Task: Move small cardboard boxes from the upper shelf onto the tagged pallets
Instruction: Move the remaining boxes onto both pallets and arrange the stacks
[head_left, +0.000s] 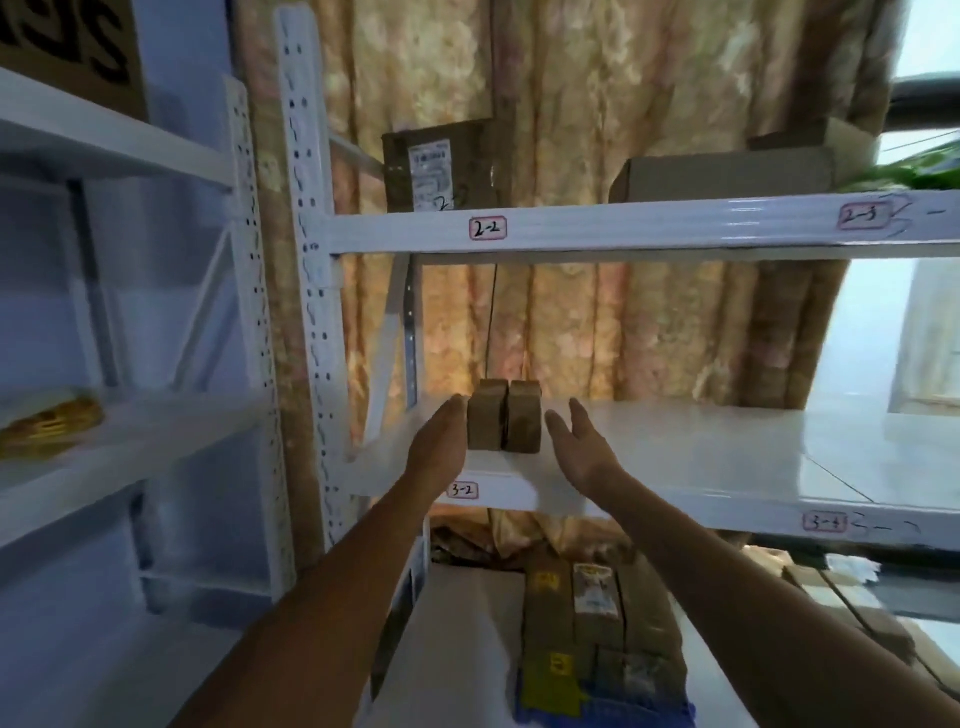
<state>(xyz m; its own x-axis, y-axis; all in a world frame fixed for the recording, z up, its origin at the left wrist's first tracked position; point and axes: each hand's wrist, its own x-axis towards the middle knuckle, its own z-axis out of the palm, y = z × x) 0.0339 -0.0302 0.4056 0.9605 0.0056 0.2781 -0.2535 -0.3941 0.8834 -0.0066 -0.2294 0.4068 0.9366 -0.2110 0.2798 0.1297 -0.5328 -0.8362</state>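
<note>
The left hand (441, 441) reaches in with straight fingers, its fingertips against the left side of two small cardboard boxes (505, 415) standing side by side on the white shelf (675, 452) tagged 3-2. Just right of the boxes, the right hand (579, 447) hovers spread, holding nothing, a gap between.

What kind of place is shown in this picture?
Probably a small stockroom or warehouse corner. White metal shelving carries handwritten location tags such as the 2-2 tag, and cardboard boxes stand on the shelf between the left hand and right hand.
</note>
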